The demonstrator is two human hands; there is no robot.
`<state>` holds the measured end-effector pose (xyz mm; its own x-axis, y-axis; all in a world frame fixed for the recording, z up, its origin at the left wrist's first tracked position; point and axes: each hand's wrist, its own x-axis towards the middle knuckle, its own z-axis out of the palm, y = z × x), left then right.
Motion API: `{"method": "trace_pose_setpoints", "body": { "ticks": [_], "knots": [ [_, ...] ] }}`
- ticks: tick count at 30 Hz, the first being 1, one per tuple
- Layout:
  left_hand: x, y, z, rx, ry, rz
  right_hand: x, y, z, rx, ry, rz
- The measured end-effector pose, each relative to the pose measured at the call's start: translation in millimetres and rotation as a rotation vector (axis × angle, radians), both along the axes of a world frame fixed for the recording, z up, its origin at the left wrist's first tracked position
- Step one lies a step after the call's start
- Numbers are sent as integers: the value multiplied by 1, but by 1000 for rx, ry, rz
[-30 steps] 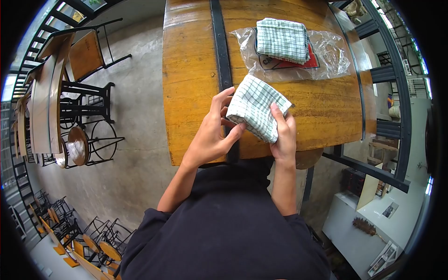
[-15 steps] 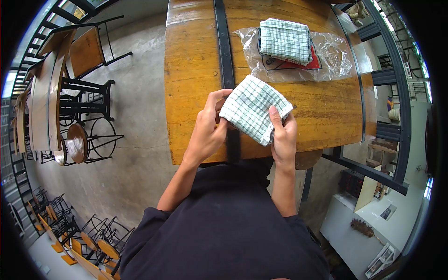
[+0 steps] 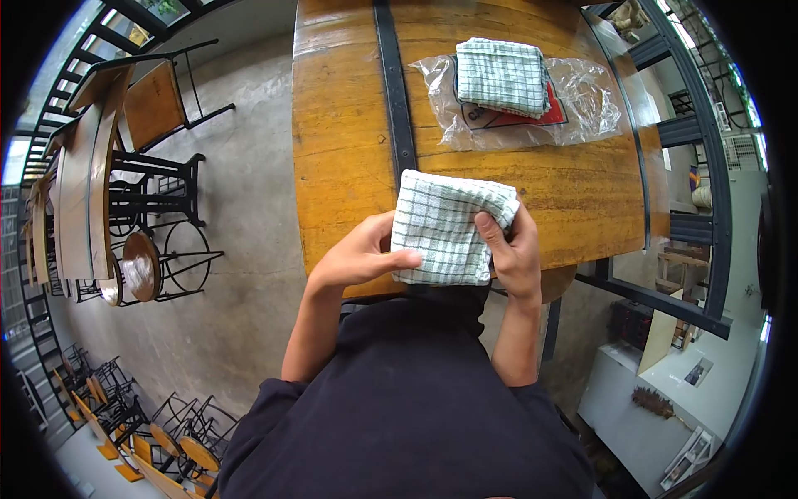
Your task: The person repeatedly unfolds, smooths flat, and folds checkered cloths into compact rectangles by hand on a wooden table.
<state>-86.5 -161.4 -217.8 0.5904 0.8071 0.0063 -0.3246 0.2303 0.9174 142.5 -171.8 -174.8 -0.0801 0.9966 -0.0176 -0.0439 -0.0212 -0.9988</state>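
Observation:
Between my hands is a folded green-and-white checked cloth (image 3: pixel 445 224), held above the near edge of the wooden table (image 3: pixel 341 158). My left hand (image 3: pixel 366 252) grips its left side, thumb on top and the other fingers hidden beneath. On the right side my right hand (image 3: pixel 514 249) is closed on the cloth, thumb pressing its upper face. Farther back, a stack of folded checked cloths (image 3: pixel 500 76) rests on a clear plastic bag (image 3: pixel 594 104) with a red and dark printed part (image 3: pixel 540 115).
A black metal strip (image 3: pixel 392 83) runs across the tabletop. To the left, on the concrete floor (image 3: pixel 249 166), stand another table (image 3: pixel 91 200), a tilted chair (image 3: pixel 154 104) and a round stool (image 3: pixel 141 266). Dark metal framing (image 3: pixel 702 224) borders the right side.
The cloth has come closer to my body and turned so its edges lie straighter. My left hand has moved from the cloth's upper left corner to its lower left, thumb now on top.

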Motion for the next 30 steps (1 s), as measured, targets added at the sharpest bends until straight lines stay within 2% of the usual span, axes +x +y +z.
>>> {"method": "trace_pose_setpoints", "body": {
  "ticks": [2,3,5,7,10,13,14,16,21,23,27,29,30],
  "knots": [
    [8,1,8,-197,241,-14,1,3,-5,-32,-11,-3],
    [16,-1,10,-210,251,92,2,3,-8,-63,-5,-2],
    [19,-2,6,-164,298,117,5,3,-11,-170,7,34],
    [22,-3,1,-73,370,166,3,-1,-14,-138,-5,43],
    [25,-1,3,35,358,255,7,-4,-21,-115,-101,86],
    [19,4,5,76,368,231,11,-3,-13,-167,-112,126],
    [18,6,7,81,365,229,12,-2,-10,-71,-219,160],
    [18,10,14,97,193,231,13,-2,-6,117,-430,233],
    [19,10,29,148,255,269,7,-2,-1,173,-361,267],
    [18,7,29,116,363,287,7,-4,-5,153,-335,178],
    [18,3,24,187,362,333,5,-7,-4,96,-320,146],
    [25,0,21,174,132,441,3,-7,-8,88,-230,81],
    [27,-2,17,175,131,444,3,-6,-8,90,-230,84]
  ]
}}
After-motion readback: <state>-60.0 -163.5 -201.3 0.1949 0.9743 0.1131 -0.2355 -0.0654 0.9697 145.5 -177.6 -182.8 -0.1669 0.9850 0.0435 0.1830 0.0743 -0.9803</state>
